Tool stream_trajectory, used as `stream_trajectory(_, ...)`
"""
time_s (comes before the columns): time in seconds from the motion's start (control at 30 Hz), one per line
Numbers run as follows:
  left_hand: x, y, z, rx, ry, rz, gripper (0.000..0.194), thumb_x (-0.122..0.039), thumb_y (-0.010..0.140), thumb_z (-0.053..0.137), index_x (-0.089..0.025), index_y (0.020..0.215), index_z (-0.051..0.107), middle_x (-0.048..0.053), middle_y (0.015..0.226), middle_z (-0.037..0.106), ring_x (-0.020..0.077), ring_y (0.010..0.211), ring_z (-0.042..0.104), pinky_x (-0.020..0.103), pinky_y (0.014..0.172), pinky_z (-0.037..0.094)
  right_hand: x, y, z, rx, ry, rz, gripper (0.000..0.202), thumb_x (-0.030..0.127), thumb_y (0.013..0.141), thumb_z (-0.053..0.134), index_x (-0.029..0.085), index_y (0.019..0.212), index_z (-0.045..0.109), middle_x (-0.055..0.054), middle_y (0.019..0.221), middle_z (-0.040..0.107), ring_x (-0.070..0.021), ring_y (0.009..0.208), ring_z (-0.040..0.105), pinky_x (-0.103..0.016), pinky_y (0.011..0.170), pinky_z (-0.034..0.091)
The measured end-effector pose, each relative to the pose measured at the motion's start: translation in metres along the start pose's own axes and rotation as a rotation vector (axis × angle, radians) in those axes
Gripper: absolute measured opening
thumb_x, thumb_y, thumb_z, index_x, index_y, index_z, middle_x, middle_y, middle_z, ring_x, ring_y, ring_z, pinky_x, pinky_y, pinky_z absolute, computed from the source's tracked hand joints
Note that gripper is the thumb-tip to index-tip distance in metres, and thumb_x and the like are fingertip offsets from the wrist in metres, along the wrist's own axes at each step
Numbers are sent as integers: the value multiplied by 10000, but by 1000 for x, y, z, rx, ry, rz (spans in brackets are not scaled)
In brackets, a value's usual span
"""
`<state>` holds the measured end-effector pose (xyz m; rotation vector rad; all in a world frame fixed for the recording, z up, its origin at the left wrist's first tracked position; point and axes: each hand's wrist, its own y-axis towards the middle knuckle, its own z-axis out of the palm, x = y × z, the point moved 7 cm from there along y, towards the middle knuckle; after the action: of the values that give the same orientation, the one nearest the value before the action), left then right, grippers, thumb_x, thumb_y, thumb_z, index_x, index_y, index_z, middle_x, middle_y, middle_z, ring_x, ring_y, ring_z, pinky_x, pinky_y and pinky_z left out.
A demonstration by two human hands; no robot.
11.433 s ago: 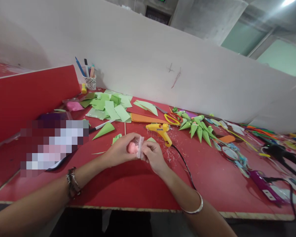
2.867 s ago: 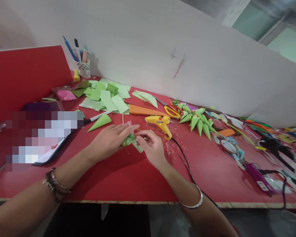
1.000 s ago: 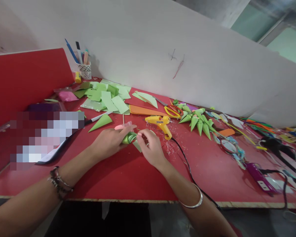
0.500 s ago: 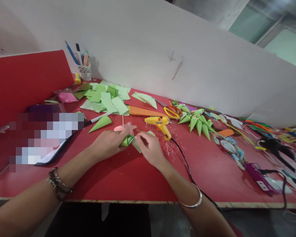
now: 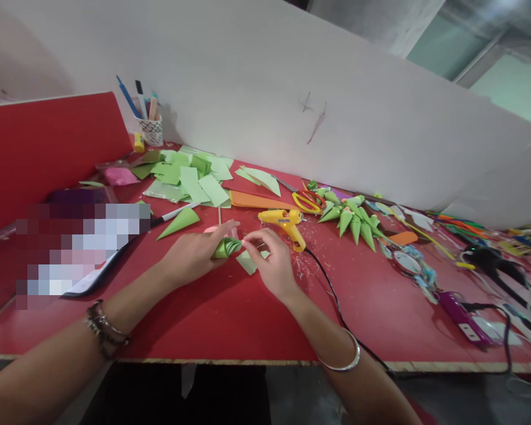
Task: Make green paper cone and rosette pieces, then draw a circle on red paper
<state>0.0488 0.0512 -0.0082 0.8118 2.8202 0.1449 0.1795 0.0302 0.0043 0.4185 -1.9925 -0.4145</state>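
My left hand (image 5: 192, 257) is closed around a rolled piece of green paper (image 5: 222, 249), whose layered edges fan out toward the right. The fingertips of my right hand (image 5: 274, 262) are pinched together at that right end, touching the paper's edge. Below the right fingers, a pale green paper piece (image 5: 246, 263) lies on the red table. A green paper cone (image 5: 179, 222) rests to the left of my left hand. Just beyond my right hand lies a yellow glue gun (image 5: 287, 221). Something pink (image 5: 211, 229) is partly hidden behind my left fingers.
Loose green paper sheets (image 5: 197, 184) are piled at the back. Scissors with orange and yellow handles (image 5: 307, 202) lie near joined green cones (image 5: 354, 219). The glue gun's black cord (image 5: 331, 286) runs past my right forearm. A purple power strip (image 5: 462, 319) sits at right.
My right fingertips have shifted slightly and now pinch at the roll's end. The roll's layers show more spread, and more of the pale paper beneath is visible.
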Motion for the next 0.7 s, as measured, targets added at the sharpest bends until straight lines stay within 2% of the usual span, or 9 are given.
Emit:
stream_trajectory(0.1, 0, 0, -1, 21, 3, -19, 530, -322, 807, 436, -204, 1311, 322, 32, 707, 653, 209, 615, 629, 231, 466, 324, -3, 0, 0, -20, 36, 20, 127, 256, 826, 507, 205, 928, 562, -20, 833, 587, -126, 750, 570, -236, 636, 475)
stream_trajectory(0.27, -1, 0, -2, 20, -23, -23, 535, -344, 802, 435, -210, 1309, 324, 30, 744, 662, 197, 617, 628, 226, 475, 335, 1, 0, 3, 28, 10, -13, 109, 231, 830, 485, 200, 856, 586, -25, 850, 587, -121, 750, 568, -237, 651, 475)
stream_trajectory(0.47, 0, -1, -4, -13, -28, -7, 551, -389, 765, 451, -227, 1285, 362, 49, 856, 663, 198, 710, 630, 231, 514, 364, 1, -1, -1, -31, 24, 11, 145, 237, 826, 461, 207, 941, 543, -28, 852, 569, -134, 781, 553, -247, 650, 474)
stream_trajectory(0.6, 1, -2, 0, 52, -41, -18, 684, -472, 750, 465, -199, 1345, 268, 43, 795, 662, 186, 612, 608, 228, 461, 304, -1, -2, -3, -54, 21, 11, 154, 216, 825, 439, 203, 941, 540, -25, 840, 551, -134, 780, 545, -256, 670, 468)
stream_trajectory(0.7, 2, -1, -5, 16, -93, -41, 631, -549, 778, 409, -189, 1292, 343, 21, 738, 650, 163, 587, 587, 225, 463, 300, -3, -2, -4, -57, 24, 31, 154, 214, 825, 429, 210, 934, 537, -27, 858, 551, -137, 787, 544, -265, 678, 474)
